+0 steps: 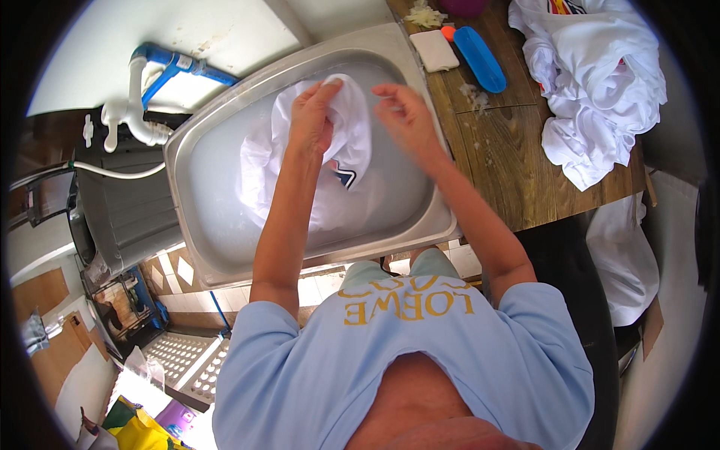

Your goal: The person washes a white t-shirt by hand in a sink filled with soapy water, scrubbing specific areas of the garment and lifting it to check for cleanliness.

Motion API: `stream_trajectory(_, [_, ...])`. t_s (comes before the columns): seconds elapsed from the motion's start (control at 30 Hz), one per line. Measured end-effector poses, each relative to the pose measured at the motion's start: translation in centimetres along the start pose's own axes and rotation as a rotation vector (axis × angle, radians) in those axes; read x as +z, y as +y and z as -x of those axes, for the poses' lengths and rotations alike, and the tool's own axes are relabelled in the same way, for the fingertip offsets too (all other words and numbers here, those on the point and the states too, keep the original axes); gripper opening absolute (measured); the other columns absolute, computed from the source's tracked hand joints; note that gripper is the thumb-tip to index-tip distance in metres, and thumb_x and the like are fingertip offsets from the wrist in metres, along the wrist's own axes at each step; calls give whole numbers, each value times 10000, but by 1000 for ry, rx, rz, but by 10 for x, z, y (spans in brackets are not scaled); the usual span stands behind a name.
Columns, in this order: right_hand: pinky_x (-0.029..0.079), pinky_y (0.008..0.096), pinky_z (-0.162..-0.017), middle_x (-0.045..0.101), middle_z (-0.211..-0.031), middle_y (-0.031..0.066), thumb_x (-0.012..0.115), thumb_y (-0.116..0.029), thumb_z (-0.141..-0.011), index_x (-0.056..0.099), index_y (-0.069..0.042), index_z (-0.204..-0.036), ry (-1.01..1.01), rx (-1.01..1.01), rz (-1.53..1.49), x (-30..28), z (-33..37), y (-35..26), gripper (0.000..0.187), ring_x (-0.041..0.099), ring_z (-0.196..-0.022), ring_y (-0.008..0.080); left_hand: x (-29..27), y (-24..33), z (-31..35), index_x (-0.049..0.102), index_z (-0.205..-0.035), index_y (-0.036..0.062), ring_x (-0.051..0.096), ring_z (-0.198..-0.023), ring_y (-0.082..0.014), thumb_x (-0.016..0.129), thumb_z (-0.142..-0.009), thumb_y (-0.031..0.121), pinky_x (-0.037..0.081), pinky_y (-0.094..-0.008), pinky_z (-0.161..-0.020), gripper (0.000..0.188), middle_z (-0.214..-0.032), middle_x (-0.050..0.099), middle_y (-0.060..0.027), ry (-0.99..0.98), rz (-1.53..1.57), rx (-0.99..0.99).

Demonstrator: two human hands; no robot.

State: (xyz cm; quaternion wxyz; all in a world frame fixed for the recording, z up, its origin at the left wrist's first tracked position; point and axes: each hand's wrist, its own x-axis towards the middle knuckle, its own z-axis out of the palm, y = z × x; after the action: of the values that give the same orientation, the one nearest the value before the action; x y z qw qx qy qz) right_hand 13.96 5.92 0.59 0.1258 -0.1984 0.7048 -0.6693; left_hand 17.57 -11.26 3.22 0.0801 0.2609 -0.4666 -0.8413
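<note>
A white garment (259,169) with a dark-and-red print lies partly in cloudy water inside a metal sink basin (196,251). My left hand (311,116) is closed on a fold of it, thumb on top, lifting that part above the water. To the right of the raised cloth, my right hand (409,124) hovers over the basin with its fingers loosely bent and apart. It looks slightly blurred, and I see nothing in it.
On the wooden counter (517,161) at the right lie a pale rectangular block (434,51), a blue elongated holder (480,60), crumbly shavings (425,15) and a heap of white clothes (600,82). White and blue pipes (139,97) run beside the sink's left end.
</note>
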Motion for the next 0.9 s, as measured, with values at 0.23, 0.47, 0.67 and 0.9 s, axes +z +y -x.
stream_trajectory(0.23, [416,386,-934,563,-1214,69,390,-232,-933,533,-68,-1208,-71,552,-1409,10,-3,6,351,533,-1085,223,88,-23,-31,686,-766,12,594,-557,-159,723,-771,152,445,-295,-511,145,-696,667,-59,224,-612,636])
stream_trajectory(0.47, [438,428,-916,598,-1061,114,369,-291,-918,518,-60,-1173,-39,412,-1721,-5,-14,16,375,570,-1004,279,131,-52,-53,702,-870,47,638,-736,-299,646,-745,153,483,-399,-647,173,-839,668,-138,27,-1491,1005])
stream_trajectory(0.67, [457,426,-876,598,-1040,83,427,-395,-884,534,-96,-1146,-73,325,-1702,-1,-13,29,411,571,-1001,247,148,-46,-45,647,-775,43,634,-823,-328,605,-718,106,492,-443,-677,95,-812,630,-109,-93,-1873,920])
stream_trajectory(0.9, [450,377,-844,601,-1077,61,462,-388,-883,543,-178,-1167,-193,326,-1749,0,-13,53,362,566,-994,202,140,-2,-26,680,-900,34,665,-789,-198,606,-785,80,517,-326,-684,144,-834,671,-96,-367,-1581,440])
